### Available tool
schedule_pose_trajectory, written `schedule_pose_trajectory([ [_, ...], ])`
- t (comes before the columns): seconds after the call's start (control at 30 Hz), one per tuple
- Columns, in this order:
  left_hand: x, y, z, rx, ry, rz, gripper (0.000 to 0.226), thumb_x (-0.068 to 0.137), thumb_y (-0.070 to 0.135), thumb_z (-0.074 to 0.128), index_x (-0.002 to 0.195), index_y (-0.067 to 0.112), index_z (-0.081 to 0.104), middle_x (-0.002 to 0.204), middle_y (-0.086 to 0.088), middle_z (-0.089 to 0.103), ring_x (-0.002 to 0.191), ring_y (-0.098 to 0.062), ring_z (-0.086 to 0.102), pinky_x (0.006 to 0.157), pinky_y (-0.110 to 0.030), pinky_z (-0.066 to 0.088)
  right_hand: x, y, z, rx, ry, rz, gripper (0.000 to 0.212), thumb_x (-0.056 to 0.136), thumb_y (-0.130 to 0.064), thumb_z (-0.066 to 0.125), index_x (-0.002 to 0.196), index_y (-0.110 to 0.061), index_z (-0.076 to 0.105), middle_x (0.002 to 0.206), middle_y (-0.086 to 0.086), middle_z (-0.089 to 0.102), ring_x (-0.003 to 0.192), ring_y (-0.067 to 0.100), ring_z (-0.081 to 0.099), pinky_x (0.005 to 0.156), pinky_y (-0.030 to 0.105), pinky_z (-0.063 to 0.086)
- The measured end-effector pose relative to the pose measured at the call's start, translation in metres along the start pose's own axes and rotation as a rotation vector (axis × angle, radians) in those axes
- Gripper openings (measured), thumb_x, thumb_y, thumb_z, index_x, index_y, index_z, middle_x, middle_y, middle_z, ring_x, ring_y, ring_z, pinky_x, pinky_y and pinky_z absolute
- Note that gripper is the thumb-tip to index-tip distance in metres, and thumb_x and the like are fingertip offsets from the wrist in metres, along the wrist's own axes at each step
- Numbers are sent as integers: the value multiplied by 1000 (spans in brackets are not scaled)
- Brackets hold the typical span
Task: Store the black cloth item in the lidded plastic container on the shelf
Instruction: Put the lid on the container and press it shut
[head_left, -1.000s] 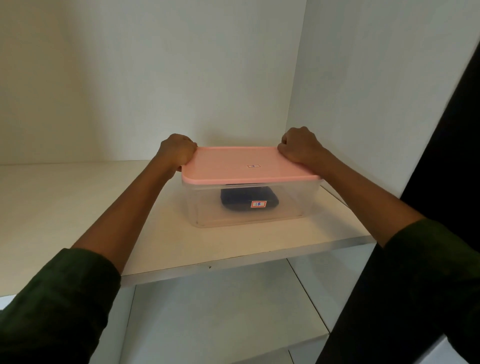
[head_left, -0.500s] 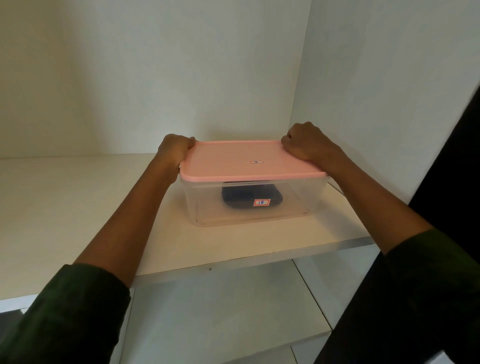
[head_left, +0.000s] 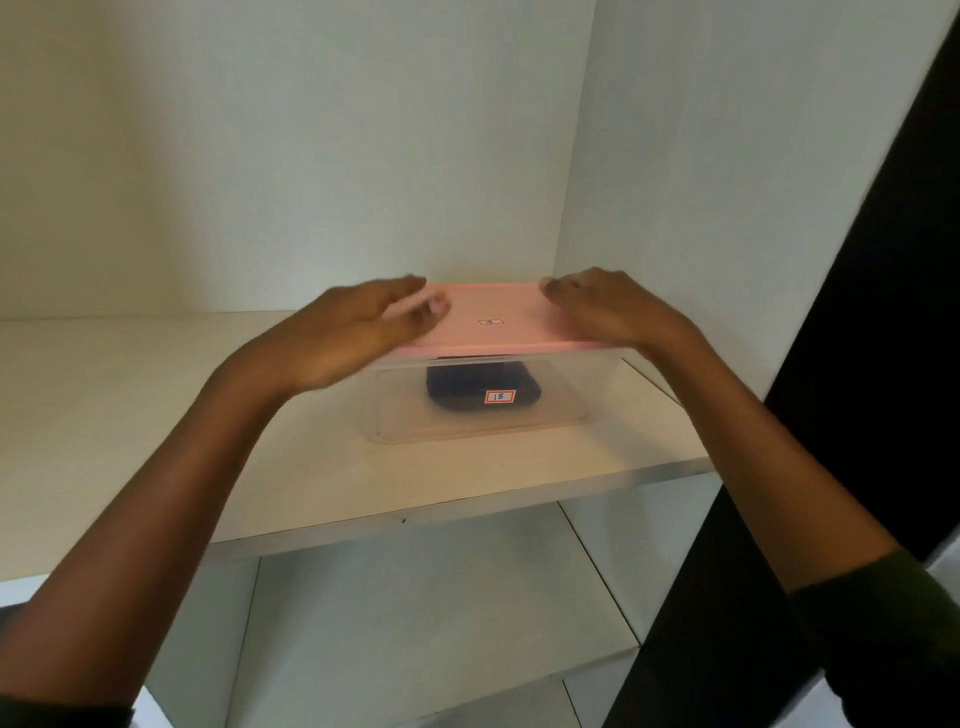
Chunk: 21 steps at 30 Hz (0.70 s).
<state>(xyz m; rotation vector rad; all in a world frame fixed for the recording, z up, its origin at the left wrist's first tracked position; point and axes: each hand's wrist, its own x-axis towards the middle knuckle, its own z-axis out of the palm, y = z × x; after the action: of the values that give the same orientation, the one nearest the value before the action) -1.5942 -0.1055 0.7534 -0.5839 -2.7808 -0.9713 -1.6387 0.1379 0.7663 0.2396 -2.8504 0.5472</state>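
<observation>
A clear plastic container (head_left: 571, 400) stands on the white shelf (head_left: 130, 395) in the right corner. Its pink lid (head_left: 493, 322) sits on top. Through the front wall I see the black cloth item (head_left: 467, 387) lying inside, behind a small label marked 18. My left hand (head_left: 358, 327) hovers over the lid's left edge with fingers spread and loose, slightly blurred. My right hand (head_left: 613, 306) lies flat over the lid's right edge, fingers extended. Neither hand grips anything.
White back wall and right side wall (head_left: 727, 182) close in the corner. A lower shelf (head_left: 415, 597) lies below. A dark vertical panel (head_left: 883, 338) stands at the right.
Both hands were fists pressing the lid's far corners; now they have opened and drawn back toward the lid's near sides. The container stays in place.
</observation>
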Motion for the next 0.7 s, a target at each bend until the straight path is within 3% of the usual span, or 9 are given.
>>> schedule_pose_trajectory([
  [0.1,-8,-15,6,230,-144,112,103,65,84,43,150,29,24,155,18,17,144,-5,14,112,-24,17,-7,1,14,-27,-22,-17,50,102,-35,23,114,-3,60,118,19,61,103,33,56,81,33,39],
  [0.23,-4,-28,14,393,-5,211,79,80,46,62,148,29,25,156,10,23,146,-10,20,110,-19,12,-4,4,21,-137,19,-11,46,102,-30,21,121,-7,56,125,15,58,101,31,55,76,30,34],
  [0.33,-4,-34,21,387,124,240,72,81,36,67,144,26,35,151,9,34,141,-16,33,106,-21,19,-4,7,24,-189,74,-21,43,102,-26,23,128,-10,54,130,12,56,97,28,53,75,28,31],
  [0.5,-7,-39,31,356,229,304,63,78,38,57,137,17,49,140,-1,51,129,-28,50,100,-33,32,-4,10,28,-244,135,-31,41,101,-25,23,120,-12,56,119,10,60,82,22,43,73,29,31],
  [0.7,-8,-35,31,246,217,273,59,80,28,70,135,17,51,141,-2,51,131,-25,48,104,-29,30,-8,4,25,-203,80,-1,40,100,-25,26,119,-9,58,117,13,59,88,28,49,73,29,31],
])
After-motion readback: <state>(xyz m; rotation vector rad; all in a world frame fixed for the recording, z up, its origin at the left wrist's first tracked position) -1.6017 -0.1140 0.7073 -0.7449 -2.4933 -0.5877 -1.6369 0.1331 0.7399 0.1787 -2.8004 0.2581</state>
